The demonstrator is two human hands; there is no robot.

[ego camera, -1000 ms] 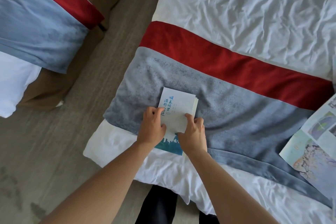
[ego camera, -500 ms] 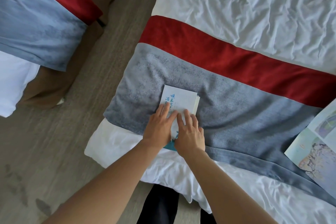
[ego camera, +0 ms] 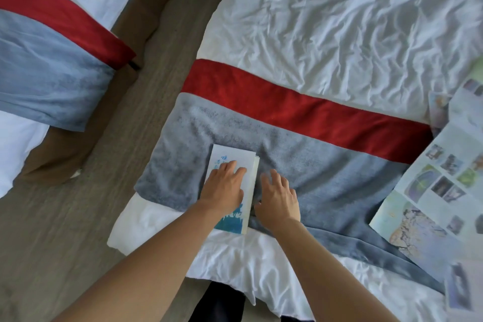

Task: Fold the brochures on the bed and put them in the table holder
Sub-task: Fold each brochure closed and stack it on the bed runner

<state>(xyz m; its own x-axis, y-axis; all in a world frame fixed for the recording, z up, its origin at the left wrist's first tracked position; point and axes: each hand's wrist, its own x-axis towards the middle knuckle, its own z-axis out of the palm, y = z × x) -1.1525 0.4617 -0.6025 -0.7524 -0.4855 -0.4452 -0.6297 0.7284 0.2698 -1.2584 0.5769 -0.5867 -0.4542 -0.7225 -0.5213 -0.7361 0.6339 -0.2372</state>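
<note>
Head view. The folded brochure lies on the grey band of the bed runner, near the foot edge of the bed. The left hand rests flat on the cover, fingers straight and pressing down. The right hand sits on the runner just beside the brochure's right edge, fingers spread and holding nothing; whether its thumb touches the paper edge cannot be determined from this angle.

Risk 1: the layers along the right edge appear slightly offset. If pressure is released before the crease is set, the panels are likely to spring open and misalign.

Risk 2: the runner is soft fabric. Pressing on it may give a weak or crooked crease.

Risk 3: the brochure's lower end overhangs the runner onto the white sheet, close to the bed edge. A careless sideways push could send it to the floor.

Unfolded brochures lie well apart at the right. No table holder is in view.
</note>
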